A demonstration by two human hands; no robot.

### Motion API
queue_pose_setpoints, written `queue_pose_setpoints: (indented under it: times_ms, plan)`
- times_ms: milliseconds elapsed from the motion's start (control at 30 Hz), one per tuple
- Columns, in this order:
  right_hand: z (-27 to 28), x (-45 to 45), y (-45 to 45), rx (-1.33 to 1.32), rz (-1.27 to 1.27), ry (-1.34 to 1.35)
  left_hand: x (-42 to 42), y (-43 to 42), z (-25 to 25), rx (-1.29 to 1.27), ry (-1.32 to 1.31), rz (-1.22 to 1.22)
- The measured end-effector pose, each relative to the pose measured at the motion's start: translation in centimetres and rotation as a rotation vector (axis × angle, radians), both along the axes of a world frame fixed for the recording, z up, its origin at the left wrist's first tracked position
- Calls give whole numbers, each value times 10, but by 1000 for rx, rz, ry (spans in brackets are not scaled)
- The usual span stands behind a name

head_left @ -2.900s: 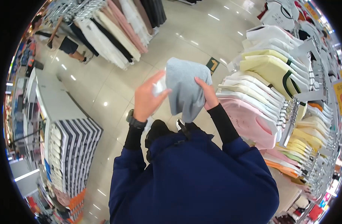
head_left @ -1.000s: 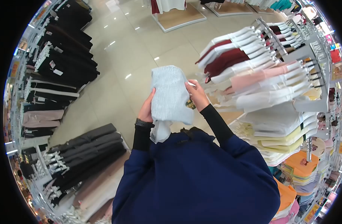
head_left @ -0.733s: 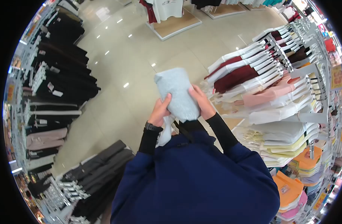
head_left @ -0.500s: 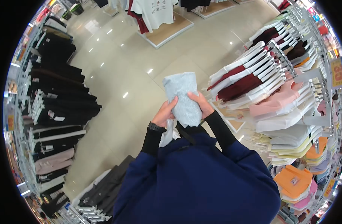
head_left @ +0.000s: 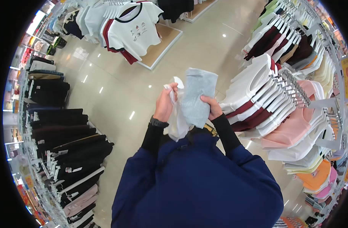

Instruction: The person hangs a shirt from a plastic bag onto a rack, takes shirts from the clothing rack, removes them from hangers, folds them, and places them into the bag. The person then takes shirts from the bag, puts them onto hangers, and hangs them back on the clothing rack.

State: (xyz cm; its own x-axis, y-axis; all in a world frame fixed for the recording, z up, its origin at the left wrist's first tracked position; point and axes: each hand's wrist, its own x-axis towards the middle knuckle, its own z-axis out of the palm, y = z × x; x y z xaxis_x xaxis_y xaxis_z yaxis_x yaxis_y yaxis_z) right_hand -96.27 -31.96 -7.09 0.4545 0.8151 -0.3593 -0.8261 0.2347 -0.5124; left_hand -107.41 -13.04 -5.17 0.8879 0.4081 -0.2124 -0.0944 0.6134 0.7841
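Observation:
My right hand (head_left: 213, 106) grips the lower right side of a folded light grey garment (head_left: 199, 89), with the thumb lying across its front. Held upright before my chest, the bundle looks soft and flattened. A thin white plastic bag (head_left: 177, 123) hangs from my left hand (head_left: 165, 105), whose fingers are closed on its upper part. The bag dangles beside the garment's left edge, and I cannot tell whether the two touch. A dark watch (head_left: 158, 122) sits on my left wrist.
Racks of hanging tops (head_left: 254, 87) stand close on my right. Black trousers (head_left: 73, 157) hang along the left side. Ahead, white printed T-shirts (head_left: 138, 32) hang above a wooden display base (head_left: 166, 41). Shiny tiled floor (head_left: 117, 87) runs between the racks.
My left hand has come off the grey garment and moved up, lifting the white plastic bag beside it. My right hand keeps the garment, now slightly further right. The view has shifted.

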Motion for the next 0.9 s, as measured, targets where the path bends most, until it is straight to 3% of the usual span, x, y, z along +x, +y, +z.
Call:
queue_pose_setpoints:
  times_ms: [133,233,267,367,467,567,667,767,867,900]
  plan:
    - [-12,31,1,22,-180,-15,55,37,24,256,56,-50]
    - [-17,45,0,82,-336,82,96,64,41,865,14,-57]
    - [-15,48,2,84,-402,70,110,75,43,1171,-36,-1]
    - [-25,64,11,97,-493,30,140,96,74,1612,186,-25]
    - [-29,83,30,0,-496,-28,177,127,84,1512,113,-31]
    - [-28,107,53,-37,-427,-72,222,168,67,1361,-76,128]
    - [-18,126,87,-202,-494,-196,266,193,57,995,-49,81]
    - [-2,149,118,-282,-560,-226,302,225,57,919,57,-12]
    - [8,175,135,-403,-566,-476,333,251,62,915,110,-77]
    - [13,184,139,-501,-554,-599,346,258,61,1017,71,-77]
